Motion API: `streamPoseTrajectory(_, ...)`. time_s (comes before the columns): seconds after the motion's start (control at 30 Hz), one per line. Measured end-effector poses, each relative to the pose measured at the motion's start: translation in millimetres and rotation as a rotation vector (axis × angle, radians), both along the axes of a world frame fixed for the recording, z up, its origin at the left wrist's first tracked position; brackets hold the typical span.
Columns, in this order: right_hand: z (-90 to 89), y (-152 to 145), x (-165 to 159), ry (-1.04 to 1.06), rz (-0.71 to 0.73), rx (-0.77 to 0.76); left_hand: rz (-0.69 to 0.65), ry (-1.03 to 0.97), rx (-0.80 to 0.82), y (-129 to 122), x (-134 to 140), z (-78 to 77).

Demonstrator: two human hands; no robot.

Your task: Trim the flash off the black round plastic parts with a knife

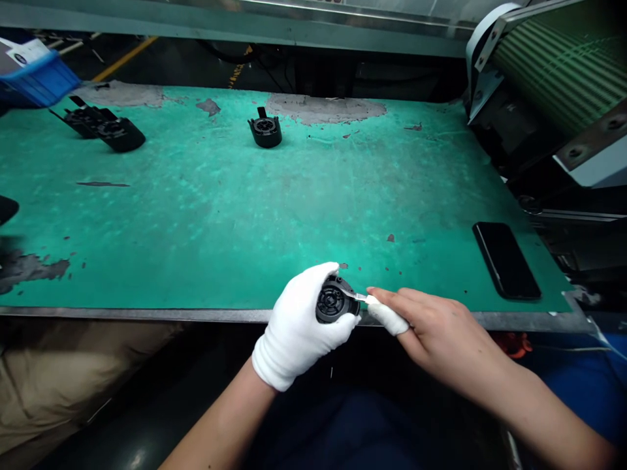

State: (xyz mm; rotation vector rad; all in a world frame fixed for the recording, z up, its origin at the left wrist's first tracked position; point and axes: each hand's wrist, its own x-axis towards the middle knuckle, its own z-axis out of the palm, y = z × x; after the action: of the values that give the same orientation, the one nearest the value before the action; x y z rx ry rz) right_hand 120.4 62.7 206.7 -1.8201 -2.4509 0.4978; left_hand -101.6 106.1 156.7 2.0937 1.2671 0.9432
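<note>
- The green tabletop (313,202) runs wide between its far edge and its near edge; its broad middle gives room to move or set things down, while worn patches mark the far edge and left side.
- A machine with a ribbed green belt (568,65) stands at the far right corner, limiting room there.
- The right hand (435,326), bare but for a white cover (388,317) on the thumb, is by the near edge, thumb and fingers pinched on a thin tool.
- The white-gloved left hand (301,316), also at the near edge, has its fingers curled around a round black part, gripping it from the left with its ribbed face showing.
- A blue bin (42,81) sits at the far left corner.
- A phone (507,260) lies near the near right corner, beside the right hand's working room.
- Dark housings (122,136) stand close together toward the far left corner.
- A lone black piece (266,134), tab upward, stands near the middle of the far edge, well apart from both hands.
- The round black part (330,301) is held over the near edge.
- The thin tool (360,297) meets its rim; the step looks like fine work there, seemingly calling for a steady left grip and small, controlled right-hand movement.
</note>
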Motion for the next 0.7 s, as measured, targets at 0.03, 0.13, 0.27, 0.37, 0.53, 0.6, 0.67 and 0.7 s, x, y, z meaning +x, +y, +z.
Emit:
streamPoseTrajectory(0.03,0.5,3.0,3.6,0.027,0.013,-0.008,-0.014,0.002,-0.014,1.0,-0.9,0.8)
streamPoseTrajectory(0.13,2.3,14.0,11.0,0.063,0.082,-0.048,-0.050,0.008,-0.035,4.3,-3.5,3.4)
streamPoseTrajectory(0.27,2.6,21.7,10.0,0.040,0.117,-0.085,-0.063,0.014,-0.046,6.8,-4.3,6.7)
streamPoseTrajectory(0.37,0.6,16.2,2.9,-0.027,0.085,-0.061,-0.047,0.012,-0.064,6.2,-3.6,7.1)
streamPoseTrajectory(0.53,-4.3,1.4,-7.3,-0.191,-0.027,0.046,-0.022,0.012,-0.048,1.1,-2.1,0.7)
streamPoseTrajectory(0.6,-5.4,-0.1,-6.3,-0.121,-0.040,0.040,-0.014,0.013,-0.040,1.2,-2.8,-0.4)
streamPoseTrajectory(0.67,-5.3,0.7,-2.1,0.026,-0.029,0.021,-0.061,0.023,-0.068,6.5,-5.9,2.4)
streamPoseTrajectory(0.7,-4.8,1.6,0.8,0.095,-0.026,0.018,-0.123,0.044,-0.092,11.5,-8.8,5.4)
